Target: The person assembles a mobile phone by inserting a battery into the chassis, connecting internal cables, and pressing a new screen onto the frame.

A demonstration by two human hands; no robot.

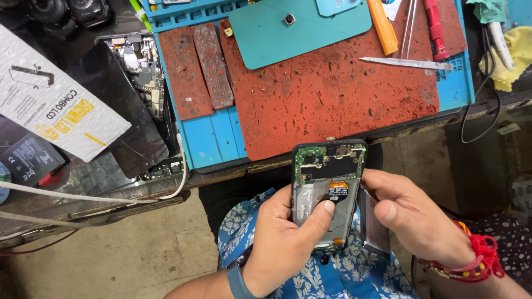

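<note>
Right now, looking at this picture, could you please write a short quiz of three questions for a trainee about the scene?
1. True or false: the left hand has its thumb pressed inside the opened phone.
2. Which tool lies loose on the worn red mat? A) hammer B) metal tweezers C) scissors
3. Fill in: the right hand wears a ______ thread band at the wrist.

Key:
1. True; the phone has no back cover and its boards show.
2. B
3. red
</note>
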